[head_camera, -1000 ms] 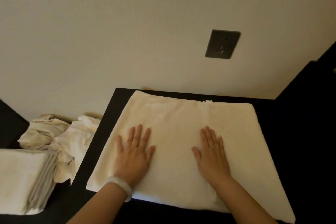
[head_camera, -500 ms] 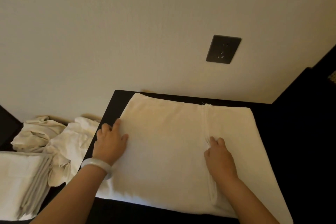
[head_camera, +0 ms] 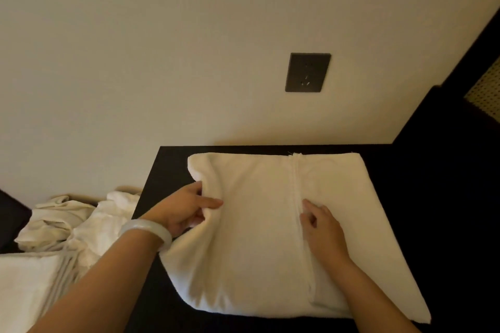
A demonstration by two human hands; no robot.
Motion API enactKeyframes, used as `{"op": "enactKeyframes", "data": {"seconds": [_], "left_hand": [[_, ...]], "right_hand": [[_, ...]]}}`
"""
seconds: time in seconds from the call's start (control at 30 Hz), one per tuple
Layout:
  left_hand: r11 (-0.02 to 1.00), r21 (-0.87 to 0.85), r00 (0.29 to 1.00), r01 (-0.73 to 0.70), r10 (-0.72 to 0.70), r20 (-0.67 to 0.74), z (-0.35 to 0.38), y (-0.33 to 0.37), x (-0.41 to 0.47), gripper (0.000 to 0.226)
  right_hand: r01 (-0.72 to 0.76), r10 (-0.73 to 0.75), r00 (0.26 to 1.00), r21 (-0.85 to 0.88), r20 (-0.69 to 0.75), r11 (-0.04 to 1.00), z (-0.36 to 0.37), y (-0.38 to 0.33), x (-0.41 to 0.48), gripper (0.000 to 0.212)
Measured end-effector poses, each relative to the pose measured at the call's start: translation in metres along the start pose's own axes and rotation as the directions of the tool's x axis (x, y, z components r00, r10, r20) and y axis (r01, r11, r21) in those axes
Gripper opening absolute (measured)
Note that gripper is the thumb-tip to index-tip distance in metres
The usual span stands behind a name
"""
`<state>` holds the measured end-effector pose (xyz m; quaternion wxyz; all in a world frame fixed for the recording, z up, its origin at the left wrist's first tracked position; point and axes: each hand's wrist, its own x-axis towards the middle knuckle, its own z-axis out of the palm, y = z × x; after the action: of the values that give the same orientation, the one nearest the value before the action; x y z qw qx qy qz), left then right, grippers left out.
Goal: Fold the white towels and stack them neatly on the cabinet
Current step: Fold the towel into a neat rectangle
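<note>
Towel (head_camera: 259,224), pinched at its edge by my left hand (head_camera: 186,211), could fold askew if my right hand (head_camera: 322,224), curled on the hem (head_camera: 295,184) beside it, grip I cannot tell, slips.

A hotel-like indoor room: cream wall (head_camera: 162,48), dark wall socket (head_camera: 307,72), dark cabinet (head_camera: 167,167), heaps of white towels (head_camera: 62,222).

No legible txt, label, brand or no. can be made out anywhere in view. The white towel (head_camera: 259,238) is seen w/o print or tag. On the dark socket plate (head_camera: 307,72) on the wall only slots are seen; any lettering is too small to be read.
</note>
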<state>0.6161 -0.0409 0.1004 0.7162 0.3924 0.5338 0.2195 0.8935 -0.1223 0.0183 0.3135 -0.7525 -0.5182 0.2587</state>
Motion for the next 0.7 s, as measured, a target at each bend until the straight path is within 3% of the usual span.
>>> {"op": "enactKeyframes", "data": {"seconds": [0.1,0.17,0.37,0.4,0.47,0.53,0.57,0.63,0.7], "left_hand": [[0.988,0.148,0.999,-0.038,0.042,-0.02,0.059,0.012,0.009,0.049],[0.959,0.268,0.995,-0.093,0.099,-0.009,0.103,0.02,0.018,0.054],[0.853,0.414,0.94,-0.319,0.227,0.256,0.225,0.014,0.05,0.058],[0.759,0.537,0.923,-0.367,0.228,0.309,0.235,0.007,0.057,0.057],[0.388,0.796,0.884,-0.464,0.263,0.387,0.238,-0.006,0.073,0.053],[-0.002,0.872,0.829,-0.489,0.309,0.466,0.227,-0.012,0.088,0.055],[-0.138,0.865,0.812,-0.482,0.3,0.501,0.221,-0.014,0.094,0.059],[-0.29,0.836,0.817,-0.466,0.221,0.532,0.21,-0.014,0.104,0.068],[-0.34,0.821,0.834,-0.458,0.156,0.53,0.202,-0.019,0.111,0.069]], "right_hand": [[-0.156,0.133,0.986,0.305,0.096,0.939,-0.019,-0.002,0.001,0.03],[-0.184,0.175,0.983,0.442,0.063,0.878,-0.039,0.002,-0.002,0.023],[-0.222,0.357,0.915,0.502,-0.19,0.836,-0.102,0.041,-0.014,0.016],[-0.255,0.384,0.9,0.469,-0.204,0.846,-0.109,0.049,-0.016,0.016],[-0.313,0.4,0.897,0.366,-0.19,0.876,-0.117,0.061,-0.02,0.017],[-0.363,0.389,0.913,0.191,-0.12,0.912,-0.118,0.066,-0.018,0.031],[-0.381,0.386,0.919,0.068,-0.085,0.922,-0.117,0.066,-0.016,0.041],[-0.387,0.38,0.922,-0.2,-0.075,0.9,-0.108,0.061,-0.01,0.054],[-0.377,0.36,0.926,-0.307,-0.112,0.874,-0.094,0.055,-0.009,0.058]]}}
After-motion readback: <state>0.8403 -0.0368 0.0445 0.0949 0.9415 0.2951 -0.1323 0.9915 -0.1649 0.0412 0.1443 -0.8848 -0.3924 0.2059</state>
